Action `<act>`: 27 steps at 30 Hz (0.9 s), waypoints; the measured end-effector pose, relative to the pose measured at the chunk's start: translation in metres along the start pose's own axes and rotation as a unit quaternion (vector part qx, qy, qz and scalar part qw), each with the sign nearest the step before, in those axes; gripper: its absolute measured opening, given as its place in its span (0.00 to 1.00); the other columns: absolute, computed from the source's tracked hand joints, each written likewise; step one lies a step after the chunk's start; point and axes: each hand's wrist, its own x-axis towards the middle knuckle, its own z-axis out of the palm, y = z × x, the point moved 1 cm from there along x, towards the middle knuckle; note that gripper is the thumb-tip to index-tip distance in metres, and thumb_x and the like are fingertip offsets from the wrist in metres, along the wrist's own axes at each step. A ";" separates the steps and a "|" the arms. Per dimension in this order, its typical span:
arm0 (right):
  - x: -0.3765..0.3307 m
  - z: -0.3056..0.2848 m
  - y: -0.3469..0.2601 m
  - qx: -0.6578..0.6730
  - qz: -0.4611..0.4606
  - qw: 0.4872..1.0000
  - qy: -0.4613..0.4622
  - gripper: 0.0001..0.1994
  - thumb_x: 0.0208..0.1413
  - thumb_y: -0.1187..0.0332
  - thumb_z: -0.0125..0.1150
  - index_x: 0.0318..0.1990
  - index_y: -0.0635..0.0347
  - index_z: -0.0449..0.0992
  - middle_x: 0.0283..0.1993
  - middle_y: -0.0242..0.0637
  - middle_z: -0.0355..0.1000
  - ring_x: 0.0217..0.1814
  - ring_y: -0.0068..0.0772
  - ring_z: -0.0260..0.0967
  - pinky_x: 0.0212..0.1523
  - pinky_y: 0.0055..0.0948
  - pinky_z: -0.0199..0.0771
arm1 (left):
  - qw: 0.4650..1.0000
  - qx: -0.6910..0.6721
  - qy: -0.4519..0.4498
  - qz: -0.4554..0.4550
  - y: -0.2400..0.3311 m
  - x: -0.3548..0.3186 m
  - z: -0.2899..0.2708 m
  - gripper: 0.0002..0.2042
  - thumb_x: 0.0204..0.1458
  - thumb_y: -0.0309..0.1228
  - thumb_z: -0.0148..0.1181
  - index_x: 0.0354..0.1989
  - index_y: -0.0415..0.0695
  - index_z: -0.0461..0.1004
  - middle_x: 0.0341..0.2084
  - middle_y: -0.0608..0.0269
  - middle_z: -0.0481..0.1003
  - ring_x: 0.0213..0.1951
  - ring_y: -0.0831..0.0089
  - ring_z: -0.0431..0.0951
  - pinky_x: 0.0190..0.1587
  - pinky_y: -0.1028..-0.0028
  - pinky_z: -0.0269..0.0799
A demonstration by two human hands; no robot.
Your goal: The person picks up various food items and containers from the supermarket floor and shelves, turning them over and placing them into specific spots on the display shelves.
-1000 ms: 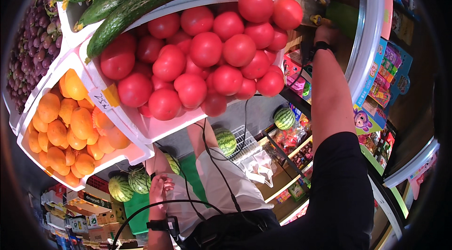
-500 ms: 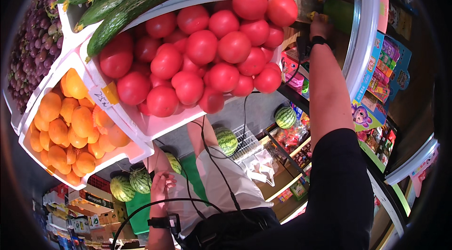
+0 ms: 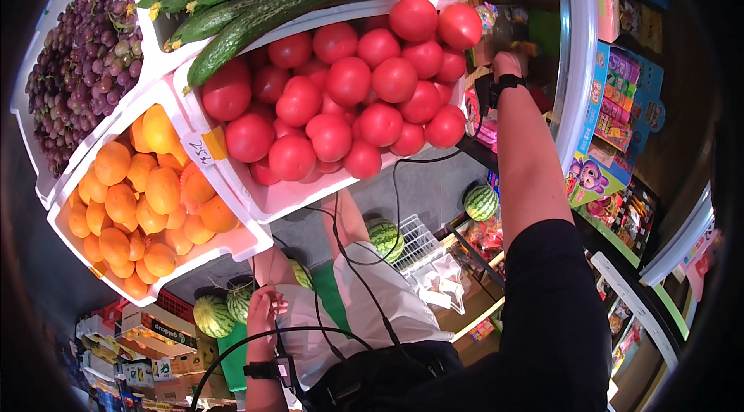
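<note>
My right hand (image 3: 508,65), with a black band at its wrist, reaches past the right end of the tomato box to a shaded shelf. Its fingertips are hard to make out, and a small clear-looking item (image 3: 504,32) lies just beyond them. Beside the hand, red tomatoes (image 3: 349,80) are heaped in a white foam box (image 3: 267,196). My left hand (image 3: 265,308) hangs low in front of my body, fingers loosely bent and apart, nothing visible in them. It wears a black wrist strap too.
Cucumbers (image 3: 287,17), purple grapes (image 3: 89,55) and orange mangoes (image 3: 147,203) fill neighbouring boxes. Watermelons (image 3: 213,316) sit on the floor. A curved white rail (image 3: 577,63) and boxed sweets (image 3: 620,102) stand right of my arm. Black cables (image 3: 397,203) hang before me.
My right hand has drawn back slightly toward me from the shelf. The view has shifted, so the produce boxes appear farther right and lower. My left hand stays low.
</note>
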 end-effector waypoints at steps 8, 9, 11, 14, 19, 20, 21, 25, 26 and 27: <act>-0.024 -0.004 0.012 0.156 0.117 0.980 0.037 0.09 0.38 0.70 0.57 0.28 0.62 0.79 0.37 0.53 0.74 0.41 0.58 0.72 0.40 0.46 0.74 | 1.000 0.001 -0.025 -0.009 -0.003 -0.002 -0.002 0.12 0.62 0.34 0.46 0.48 0.41 0.68 0.36 0.60 0.74 0.35 0.72 0.75 0.38 0.75 0.71; -0.019 0.002 0.020 0.237 0.212 0.940 0.119 0.11 0.40 0.69 0.54 0.31 0.65 0.79 0.39 0.55 0.74 0.43 0.59 0.72 0.41 0.47 0.74 | 1.000 -0.001 -0.024 -0.012 0.000 -0.001 0.000 0.12 0.62 0.34 0.46 0.48 0.41 0.68 0.36 0.59 0.74 0.35 0.72 0.75 0.38 0.75 0.71; -0.039 -0.058 -0.037 0.272 0.195 0.938 0.086 0.13 0.42 0.69 0.52 0.32 0.67 0.79 0.41 0.58 0.72 0.45 0.60 0.71 0.43 0.47 0.73 | 1.000 -0.002 -0.004 0.004 -0.002 -0.011 -0.003 0.13 0.62 0.36 0.47 0.48 0.41 0.68 0.36 0.59 0.74 0.35 0.71 0.76 0.38 0.74 0.71; -0.070 -0.103 -0.054 0.285 0.170 0.943 0.006 0.16 0.47 0.63 0.53 0.37 0.67 0.79 0.43 0.61 0.71 0.51 0.59 0.68 0.52 0.44 0.70 | 1.000 0.002 -0.022 0.017 0.008 -0.015 0.002 0.12 0.62 0.36 0.47 0.47 0.41 0.68 0.36 0.58 0.74 0.35 0.69 0.76 0.38 0.72 0.72; -0.078 -0.097 -0.054 0.268 0.149 0.950 -0.067 0.22 0.52 0.55 0.54 0.41 0.68 0.78 0.46 0.59 0.72 0.54 0.57 0.68 0.54 0.43 0.69 | 1.000 0.008 -0.018 0.017 0.013 -0.019 -0.002 0.11 0.62 0.33 0.45 0.48 0.44 0.69 0.35 0.61 0.75 0.35 0.72 0.76 0.37 0.75 0.72; -0.080 -0.097 -0.053 0.263 0.141 0.950 -0.092 0.23 0.52 0.52 0.55 0.43 0.67 0.78 0.48 0.58 0.71 0.56 0.56 0.67 0.55 0.43 0.69 | 1.000 0.009 -0.020 0.023 0.013 -0.019 -0.004 0.11 0.62 0.34 0.44 0.48 0.44 0.69 0.35 0.61 0.75 0.35 0.72 0.76 0.37 0.75 0.72; -0.081 -0.092 -0.049 0.262 0.143 0.950 -0.094 0.23 0.52 0.52 0.55 0.43 0.67 0.78 0.48 0.58 0.71 0.56 0.56 0.67 0.55 0.43 0.69 | 1.000 0.010 -0.021 0.020 0.013 -0.020 -0.006 0.11 0.62 0.34 0.44 0.48 0.44 0.69 0.35 0.61 0.75 0.35 0.72 0.76 0.37 0.75 0.72; -0.105 -0.105 -0.046 0.301 0.152 0.941 0.007 0.19 0.49 0.57 0.59 0.41 0.63 0.78 0.44 0.54 0.74 0.50 0.55 0.71 0.50 0.41 0.72 | 0.999 0.015 -0.016 0.028 0.014 -0.023 -0.006 0.13 0.63 0.36 0.46 0.48 0.42 0.68 0.35 0.60 0.74 0.35 0.70 0.75 0.38 0.73 0.72; -0.124 -0.121 -0.054 0.347 0.151 0.922 0.085 0.18 0.47 0.58 0.61 0.41 0.62 0.79 0.41 0.53 0.75 0.47 0.55 0.73 0.48 0.41 0.74 | 0.999 0.014 -0.013 0.031 0.014 -0.025 -0.007 0.13 0.63 0.37 0.46 0.48 0.42 0.67 0.35 0.60 0.74 0.35 0.70 0.75 0.38 0.73 0.71; -0.144 -0.130 -0.058 0.407 0.128 0.895 0.129 0.15 0.48 0.61 0.59 0.40 0.60 0.78 0.38 0.51 0.76 0.44 0.54 0.74 0.45 0.41 0.74 | 0.999 0.019 -0.012 0.030 0.015 -0.024 -0.006 0.13 0.63 0.37 0.46 0.48 0.42 0.67 0.35 0.61 0.74 0.35 0.70 0.75 0.37 0.74 0.71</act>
